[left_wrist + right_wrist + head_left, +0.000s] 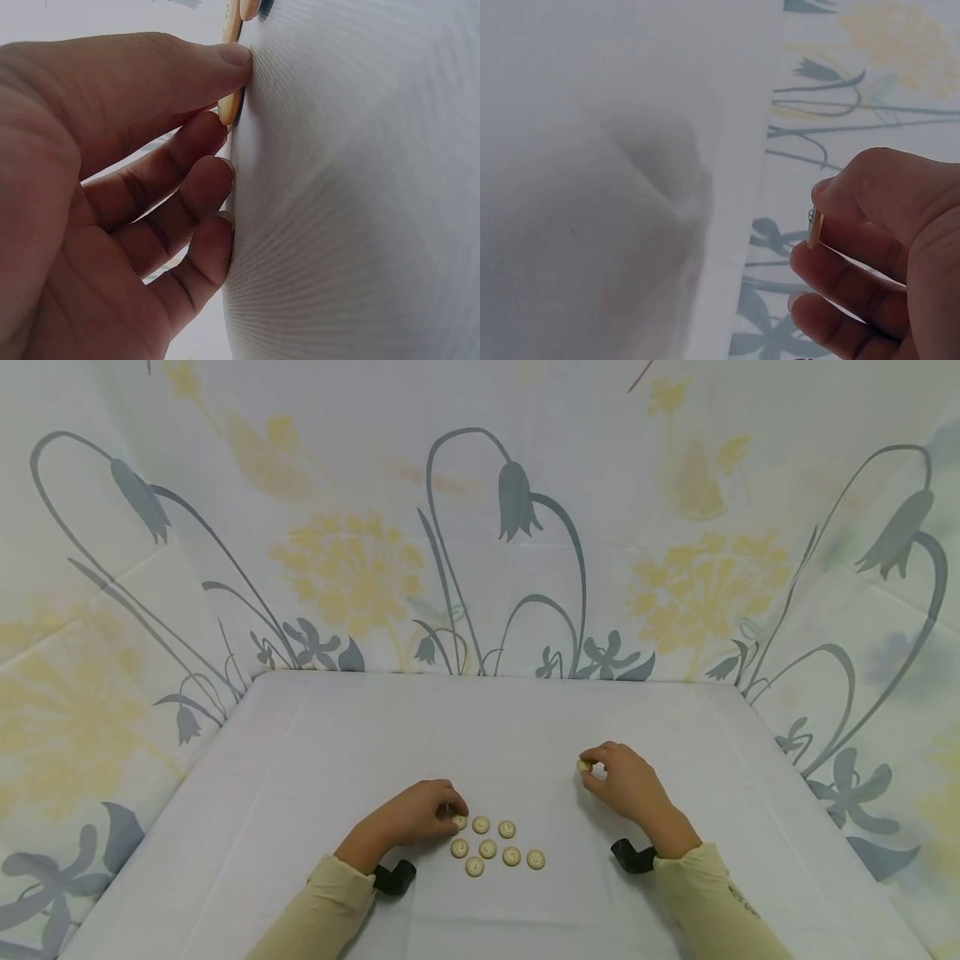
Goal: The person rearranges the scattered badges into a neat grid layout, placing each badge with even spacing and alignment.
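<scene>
My right hand (626, 783) is raised over the right part of the table, pinching a pale, round, button-like disc (584, 766) between thumb and fingers. From the right wrist, that disc (815, 229) shows edge-on, thin and wooden-looking, with dark marks on its face. Down at the tabletop, my left hand (422, 814) has its thumb and index finger on another such disc (460, 821), at the left end of a group. In the left wrist view this disc (230, 109) is partly hidden by the thumb; the other fingers curl close to the cloth.
Several more discs (487, 849) lie in loose rows just right of the left hand, dark marks facing up. A white cloth covers the table (337, 727). Flower-printed fabric (480, 610) rises at the back and both sides. Black wrist-worn pieces (633, 857) sit below each hand.
</scene>
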### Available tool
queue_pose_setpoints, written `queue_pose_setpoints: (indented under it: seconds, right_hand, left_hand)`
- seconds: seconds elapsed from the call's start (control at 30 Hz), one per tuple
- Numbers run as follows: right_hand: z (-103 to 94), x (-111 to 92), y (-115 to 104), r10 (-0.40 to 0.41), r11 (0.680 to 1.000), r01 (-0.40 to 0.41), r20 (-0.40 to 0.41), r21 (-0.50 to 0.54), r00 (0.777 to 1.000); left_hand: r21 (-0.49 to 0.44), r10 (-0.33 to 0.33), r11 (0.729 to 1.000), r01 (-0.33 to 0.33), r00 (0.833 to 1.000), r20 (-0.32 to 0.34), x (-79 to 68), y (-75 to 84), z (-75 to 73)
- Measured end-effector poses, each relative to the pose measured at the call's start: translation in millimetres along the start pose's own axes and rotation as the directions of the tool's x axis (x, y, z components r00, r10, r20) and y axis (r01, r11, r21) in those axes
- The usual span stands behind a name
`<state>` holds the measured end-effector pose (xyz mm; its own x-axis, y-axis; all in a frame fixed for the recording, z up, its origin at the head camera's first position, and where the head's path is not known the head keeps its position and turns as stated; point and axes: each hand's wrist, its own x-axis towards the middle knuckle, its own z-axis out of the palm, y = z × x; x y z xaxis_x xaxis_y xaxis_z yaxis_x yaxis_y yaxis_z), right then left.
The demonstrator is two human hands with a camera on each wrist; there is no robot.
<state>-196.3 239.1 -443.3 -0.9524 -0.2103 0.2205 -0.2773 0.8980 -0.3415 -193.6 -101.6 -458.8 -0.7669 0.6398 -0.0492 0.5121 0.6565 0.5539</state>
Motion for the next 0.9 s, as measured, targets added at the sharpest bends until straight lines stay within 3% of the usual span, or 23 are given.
queue_pose_setpoints:
  seconds: [0.9]
  right_hand:
    - [-15.8,14,29,0.1,0.995,-0.099,0.064,-0.009,0.993]
  left_hand:
    - [0.018,0.002,1.0,-0.002,1.0,-0.006,0.8,-3.4,0.7]
